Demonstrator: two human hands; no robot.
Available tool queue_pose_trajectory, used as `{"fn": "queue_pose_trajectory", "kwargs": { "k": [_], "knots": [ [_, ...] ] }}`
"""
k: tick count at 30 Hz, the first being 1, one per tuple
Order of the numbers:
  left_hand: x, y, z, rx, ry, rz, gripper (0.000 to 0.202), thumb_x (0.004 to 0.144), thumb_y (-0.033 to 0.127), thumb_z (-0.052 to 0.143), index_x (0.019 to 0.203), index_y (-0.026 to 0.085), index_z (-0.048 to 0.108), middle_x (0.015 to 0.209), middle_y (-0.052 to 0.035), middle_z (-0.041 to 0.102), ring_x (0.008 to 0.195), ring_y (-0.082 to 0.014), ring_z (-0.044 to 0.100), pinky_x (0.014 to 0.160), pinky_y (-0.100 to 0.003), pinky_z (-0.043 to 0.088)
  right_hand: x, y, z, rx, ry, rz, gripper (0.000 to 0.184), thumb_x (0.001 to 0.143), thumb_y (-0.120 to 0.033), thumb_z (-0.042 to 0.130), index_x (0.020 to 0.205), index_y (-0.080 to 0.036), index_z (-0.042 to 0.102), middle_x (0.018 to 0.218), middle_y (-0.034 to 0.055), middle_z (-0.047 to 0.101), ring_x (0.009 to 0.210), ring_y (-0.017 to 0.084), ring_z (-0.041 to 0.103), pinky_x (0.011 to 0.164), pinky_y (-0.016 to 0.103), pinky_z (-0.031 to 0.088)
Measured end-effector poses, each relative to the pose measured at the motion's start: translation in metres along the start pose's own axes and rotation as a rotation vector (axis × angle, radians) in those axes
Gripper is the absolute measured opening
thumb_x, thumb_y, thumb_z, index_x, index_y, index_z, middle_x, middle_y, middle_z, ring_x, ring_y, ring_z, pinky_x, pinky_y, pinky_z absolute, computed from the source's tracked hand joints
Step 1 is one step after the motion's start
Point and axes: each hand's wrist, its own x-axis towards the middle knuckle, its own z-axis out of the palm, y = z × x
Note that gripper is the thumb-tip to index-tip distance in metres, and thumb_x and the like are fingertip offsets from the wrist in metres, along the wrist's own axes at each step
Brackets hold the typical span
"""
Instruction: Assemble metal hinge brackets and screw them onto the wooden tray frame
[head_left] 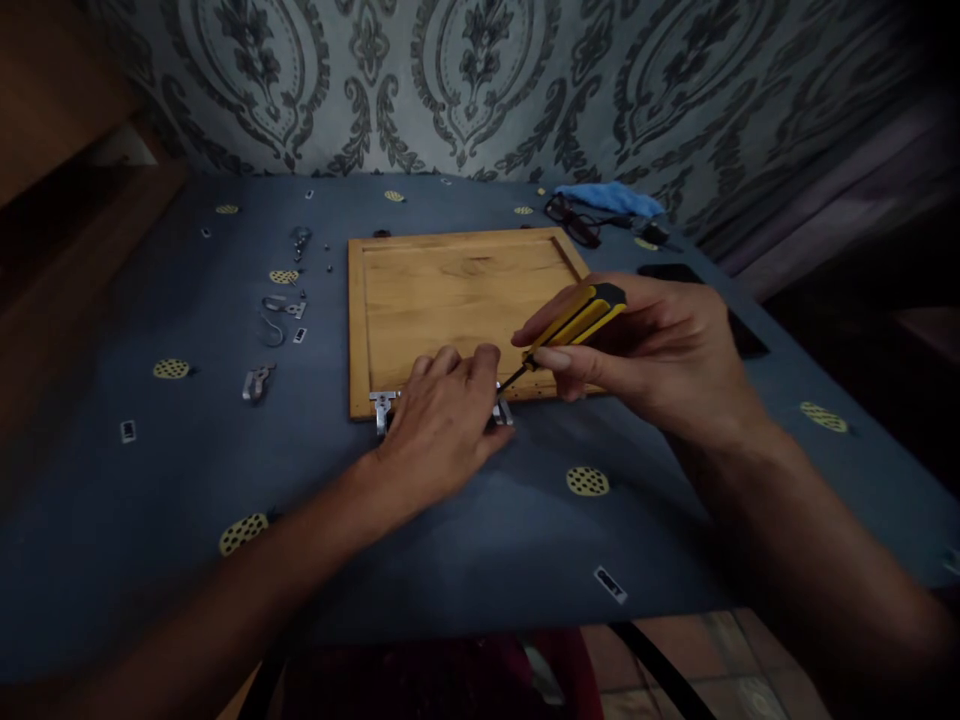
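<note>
A wooden panel (457, 300) with a raised frame lies flat on the blue patterned tablecloth (480, 520). Metal brackets (382, 405) are fixed along its near edge. My left hand (442, 425) rests on that edge with its fingers curled over a metal bracket, pressing it down. My right hand (660, 350) grips a yellow and black screwdriver (577, 318), whose tip points down and left at the bracket beside my left fingers.
Loose metal fittings (281, 310) and small screws lie on the cloth left of the panel. Glasses (574, 218), a blue cloth (611, 197) and a dark phone (675, 272) sit at the back right. The patterned wall stands behind the table.
</note>
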Motion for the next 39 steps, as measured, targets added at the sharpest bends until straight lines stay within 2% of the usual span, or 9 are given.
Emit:
{"fn": "queue_pose_trajectory", "kwargs": {
  "k": [2,6,9,11,16,21,23,30,39],
  "knots": [
    [0.0,0.0,0.0,0.002,-0.007,-0.002,0.047,0.093,0.029,0.075,0.129,0.016,0.049,0.117,-0.012,0.072,0.118,-0.0327,0.06,0.1,-0.049,0.05,-0.001,0.0,0.0,0.011,0.016,-0.016,0.018,0.072,-0.032,0.097,0.08,-0.026,0.082,0.074,-0.0017,0.073,0.049,0.008,0.061,0.044,0.018,0.055],
    [0.0,0.001,-0.001,0.007,-0.011,-0.009,0.052,0.093,0.028,0.075,0.134,0.014,0.047,0.121,-0.0137,0.071,0.12,-0.0328,0.059,0.102,-0.049,0.049,-0.002,-0.001,-0.006,0.002,-0.049,-0.035,0.025,0.073,-0.033,0.096,0.095,-0.03,0.084,0.088,-0.0002,0.078,0.056,0.011,0.068,0.05,0.023,0.062],
    [0.0,0.001,-0.001,-0.002,-0.004,-0.006,0.046,0.092,0.028,0.076,0.129,0.016,0.05,0.118,-0.012,0.072,0.118,-0.0323,0.06,0.101,-0.048,0.049,-0.004,0.0,-0.009,-0.042,-0.064,-0.037,0.015,0.076,-0.037,0.094,0.083,-0.029,0.084,0.086,0.0013,0.079,0.057,0.013,0.07,0.052,0.026,0.064],
    [-0.001,0.001,0.0,-0.009,0.004,-0.007,0.044,0.092,0.028,0.077,0.126,0.018,0.051,0.117,-0.0111,0.072,0.117,-0.0318,0.06,0.1,-0.048,0.049,-0.006,0.001,-0.008,-0.057,-0.011,-0.067,0.015,0.076,-0.036,0.094,0.076,-0.028,0.082,0.08,0.0005,0.077,0.054,0.012,0.069,0.051,0.025,0.064],
    [-0.001,0.001,-0.001,-0.008,-0.007,-0.01,0.05,0.092,0.028,0.076,0.133,0.016,0.049,0.12,-0.0123,0.07,0.119,-0.0319,0.059,0.101,-0.048,0.049,-0.005,0.004,0.005,-0.062,0.133,-0.16,0.022,0.07,-0.031,0.099,0.077,-0.022,0.08,0.069,-0.0037,0.07,0.046,0.008,0.065,0.043,0.017,0.055],
    [-0.001,0.001,-0.003,-0.016,-0.03,-0.021,0.053,0.092,0.027,0.076,0.136,0.013,0.048,0.121,-0.0133,0.07,0.12,-0.0323,0.059,0.103,-0.048,0.048,-0.004,0.01,0.007,-0.087,0.359,-0.311,0.025,0.078,-0.039,0.093,0.076,-0.019,0.078,0.072,-0.002,0.071,0.042,0.005,0.06,0.039,0.018,0.049],
    [-0.001,0.0,-0.003,-0.018,-0.028,-0.023,0.051,0.092,0.027,0.076,0.134,0.014,0.049,0.121,-0.0131,0.07,0.12,-0.0322,0.059,0.103,-0.048,0.048,-0.004,0.013,0.004,-0.087,0.389,-0.327,0.025,0.08,-0.041,0.092,0.078,-0.02,0.078,0.07,-0.0023,0.07,0.042,0.006,0.059,0.038,0.02,0.047],
    [0.0,0.002,-0.003,-0.03,-0.017,-0.03,0.047,0.091,0.026,0.076,0.129,0.018,0.05,0.12,-0.0121,0.07,0.12,-0.0324,0.059,0.101,-0.048,0.049,-0.006,0.011,0.008,-0.045,0.32,-0.185,0.016,0.072,-0.033,0.097,0.075,-0.03,0.081,0.071,-0.0028,0.069,0.044,0.009,0.058,0.04,0.025,0.048],
    [-0.001,0.001,-0.003,-0.022,-0.009,-0.023,0.05,0.091,0.026,0.077,0.132,0.017,0.049,0.12,-0.0122,0.07,0.118,-0.0324,0.06,0.1,-0.048,0.049,-0.006,0.01,0.011,-0.055,0.286,-0.164,0.025,0.07,-0.039,0.098,0.072,-0.026,0.077,0.067,-0.002,0.068,0.044,0.01,0.057,0.04,0.027,0.048]
  ]
}}
